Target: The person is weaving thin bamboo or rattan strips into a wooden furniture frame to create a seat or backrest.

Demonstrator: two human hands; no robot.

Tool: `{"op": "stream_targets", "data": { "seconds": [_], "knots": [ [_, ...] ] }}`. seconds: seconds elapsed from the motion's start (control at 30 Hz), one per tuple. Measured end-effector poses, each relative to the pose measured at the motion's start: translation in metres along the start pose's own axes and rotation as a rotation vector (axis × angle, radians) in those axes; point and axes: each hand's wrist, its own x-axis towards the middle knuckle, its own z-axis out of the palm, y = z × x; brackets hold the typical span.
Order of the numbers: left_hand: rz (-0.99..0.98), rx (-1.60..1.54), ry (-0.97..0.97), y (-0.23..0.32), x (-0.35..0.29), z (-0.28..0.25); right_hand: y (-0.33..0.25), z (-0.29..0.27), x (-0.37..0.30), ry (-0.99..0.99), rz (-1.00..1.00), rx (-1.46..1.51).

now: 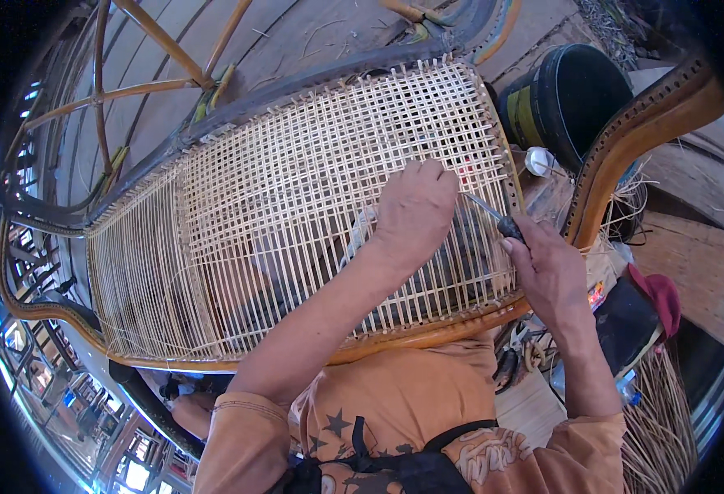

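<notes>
A large woven cane panel (279, 181) stretches across a curved wooden frame (428, 336) in front of me. Its upper part is an open square mesh, while the left end and the near side show mostly parallel strands. My left hand (418, 206) rests over the mesh toward the right, its fingers curled down; whatever they pinch is hidden under the knuckles. In my right hand (551, 267), by the panel's right edge, is an awl-like tool (487, 207) with a dark handle and thin metal shaft. The shaft points left at the weave, its tip close to my left fingers.
Beyond the right edge stands a black bucket (580, 103) with a small white container (539, 161) beside it. A curved wooden piece with drilled holes (617, 148) rises at right. Loose cane strands (658, 412) lie at lower right, near a dark red cloth (660, 298).
</notes>
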Motion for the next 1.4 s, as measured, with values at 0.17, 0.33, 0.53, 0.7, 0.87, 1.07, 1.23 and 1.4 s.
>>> {"op": "stream_targets", "data": {
  "seconds": [0.17, 0.33, 0.53, 0.7, 0.87, 1.07, 1.23, 1.4],
  "knots": [
    [0.009, 0.119, -0.074, 0.012, 0.007, 0.003, 0.0, -0.005, -0.001, -0.015, 0.008, -0.105],
    [0.039, 0.195, -0.134, 0.014, 0.01, 0.003, 0.003, -0.006, 0.004, -0.043, -0.007, -0.15],
    [0.11, 0.197, -0.092, 0.004, 0.011, 0.01, 0.008, -0.002, 0.014, 0.014, -0.041, -0.118],
    [0.066, 0.16, -0.022, 0.003, 0.007, 0.014, 0.007, -0.001, 0.008, 0.073, -0.061, -0.069],
    [0.014, 0.049, 0.056, 0.005, 0.007, 0.016, 0.006, -0.008, 0.006, 0.064, -0.022, -0.166],
    [-0.005, 0.082, 0.014, 0.013, 0.013, 0.019, 0.0, -0.013, 0.007, 0.046, -0.042, -0.221],
    [-0.001, 0.123, -0.032, 0.011, 0.014, 0.022, 0.007, -0.012, 0.014, 0.047, -0.078, -0.228],
    [0.006, 0.011, 0.03, 0.007, 0.012, 0.021, 0.009, -0.009, 0.016, 0.083, -0.048, -0.188]
  ]
}}
